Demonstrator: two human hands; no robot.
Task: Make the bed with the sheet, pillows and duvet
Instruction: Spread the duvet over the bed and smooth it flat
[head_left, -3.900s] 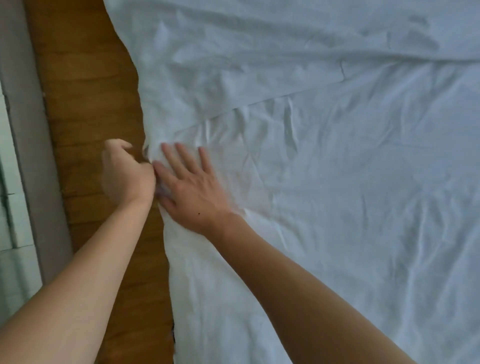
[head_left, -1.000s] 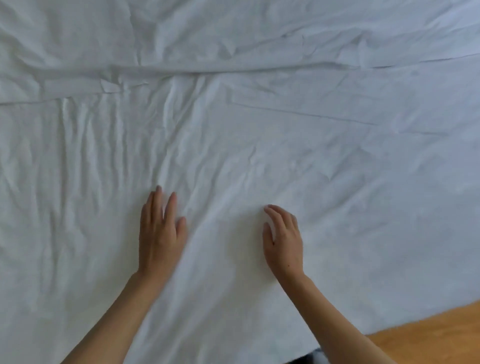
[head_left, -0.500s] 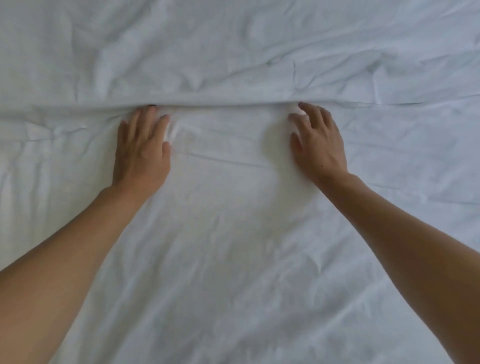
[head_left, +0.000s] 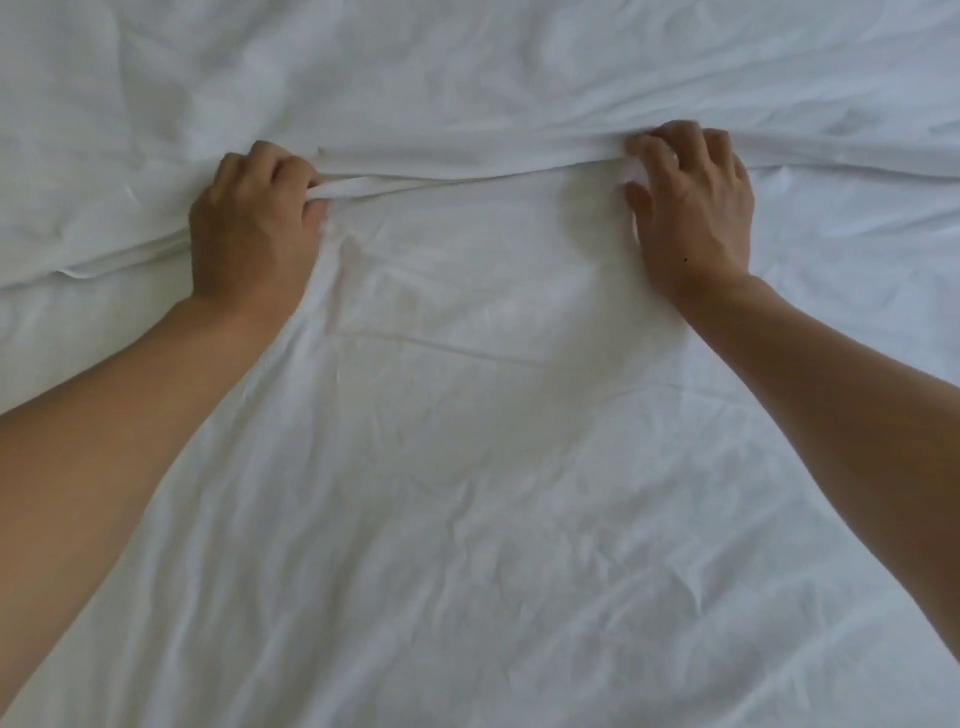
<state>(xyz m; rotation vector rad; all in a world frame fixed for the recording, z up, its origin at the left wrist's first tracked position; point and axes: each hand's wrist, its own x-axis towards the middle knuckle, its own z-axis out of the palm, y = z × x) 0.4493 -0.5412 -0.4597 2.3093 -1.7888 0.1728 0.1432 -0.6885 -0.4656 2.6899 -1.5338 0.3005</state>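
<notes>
Now your left hand (head_left: 254, 228) and right hand (head_left: 691, 208) both curl their fingers (head_left: 660, 156) round the sheet's (head_left: 467, 467) folded edge (head_left: 467, 174); only wrinkled white cloth surrounds them.

Left hand (head_left: 252, 234), right hand (head_left: 693, 208) grip sheet (head_left: 467, 467) fold.

Single head view, looking steeply down over outstretched forearms, close above white sheet (head_left: 493, 467).

We are seeing a white, wrinkled sheet (head_left: 478, 493) lying spread across the whole view, with a folded edge (head_left: 467, 179) running from left to right across its upper part, bunching slightly at 2 spots.
</notes>
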